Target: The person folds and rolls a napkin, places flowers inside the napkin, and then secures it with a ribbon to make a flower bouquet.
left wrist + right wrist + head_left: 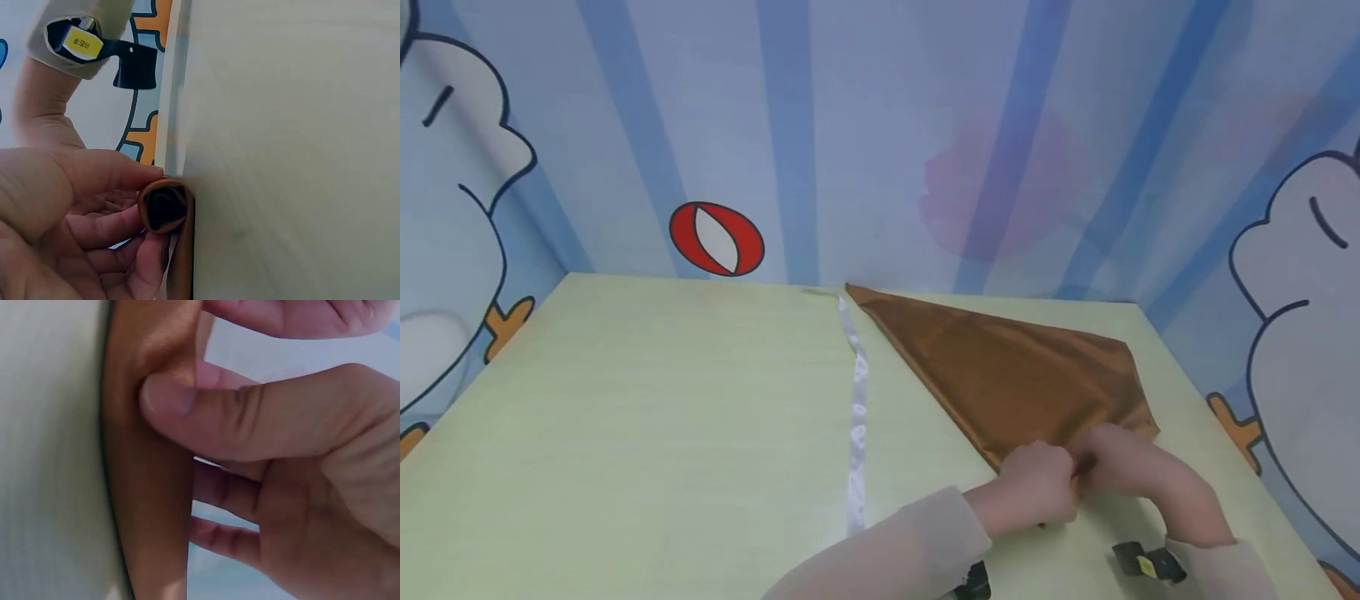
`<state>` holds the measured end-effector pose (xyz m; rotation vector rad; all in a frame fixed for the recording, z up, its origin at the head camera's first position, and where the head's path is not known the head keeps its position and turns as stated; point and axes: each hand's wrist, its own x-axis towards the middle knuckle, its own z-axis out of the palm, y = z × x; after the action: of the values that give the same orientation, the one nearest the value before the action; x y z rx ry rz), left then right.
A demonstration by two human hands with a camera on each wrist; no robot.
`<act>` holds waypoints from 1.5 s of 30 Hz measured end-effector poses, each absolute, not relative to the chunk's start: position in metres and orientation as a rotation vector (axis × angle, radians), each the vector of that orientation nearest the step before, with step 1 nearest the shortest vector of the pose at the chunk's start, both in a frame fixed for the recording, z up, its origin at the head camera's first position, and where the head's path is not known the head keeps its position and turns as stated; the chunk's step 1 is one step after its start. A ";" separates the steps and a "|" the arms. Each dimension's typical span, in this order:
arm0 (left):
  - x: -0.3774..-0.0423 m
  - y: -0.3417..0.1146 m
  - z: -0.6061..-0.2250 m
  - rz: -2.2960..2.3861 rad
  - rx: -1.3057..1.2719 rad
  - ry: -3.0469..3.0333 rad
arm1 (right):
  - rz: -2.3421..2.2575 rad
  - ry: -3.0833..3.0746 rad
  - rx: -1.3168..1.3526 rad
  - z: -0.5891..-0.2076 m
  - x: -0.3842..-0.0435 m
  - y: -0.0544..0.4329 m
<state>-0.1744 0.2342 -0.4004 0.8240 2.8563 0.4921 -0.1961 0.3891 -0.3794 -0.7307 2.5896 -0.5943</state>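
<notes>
A brown satin cloth (pixel 1000 367) lies across the right half of the table, one pointed corner at the back edge. Its near end is rolled into a tube; the left wrist view shows the hollow end of the brown roll (pixel 147 215). My left hand (pixel 1037 485) pinches that roll between thumb and fingers. Close beside it, my right hand (pixel 1126 460) grips the same cloth. In the right wrist view, the right thumb (pixel 172 400) presses into the fabric, with the fingers behind it. In the head view the hands cover most of the rolled part.
A white satin ribbon (pixel 858 417) runs from the back edge toward the front, left of the cloth. The pale table (pixel 662 433) meets a printed blue backdrop (pixel 865 150) behind and at the sides. A black wrist mount (pixel 1150 562) sits by the right sleeve.
</notes>
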 end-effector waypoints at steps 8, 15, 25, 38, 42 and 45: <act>-0.174 0.216 -0.402 0.643 0.865 2.812 | -0.742 2.455 -0.853 -0.385 -0.206 0.391; -0.178 0.205 -0.406 0.927 0.708 2.673 | -0.761 2.413 -0.822 -0.385 -0.210 0.399; -0.173 0.207 -0.411 1.123 0.643 2.620 | -0.675 2.518 -1.033 -0.390 -0.205 0.411; -0.164 0.218 -0.402 0.578 0.885 2.888 | -0.709 2.497 -0.967 -0.389 -0.205 0.421; -0.165 0.219 -0.403 0.598 0.796 2.877 | -0.664 2.569 -0.872 -0.390 -0.206 0.420; -0.169 0.216 -0.405 0.669 0.759 2.843 | -0.625 2.650 -0.828 -0.390 -0.206 0.419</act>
<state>-0.1688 0.2164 -0.4047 0.7593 2.8431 0.6687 -0.2056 0.4191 -0.3898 -0.8277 2.6503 -0.6245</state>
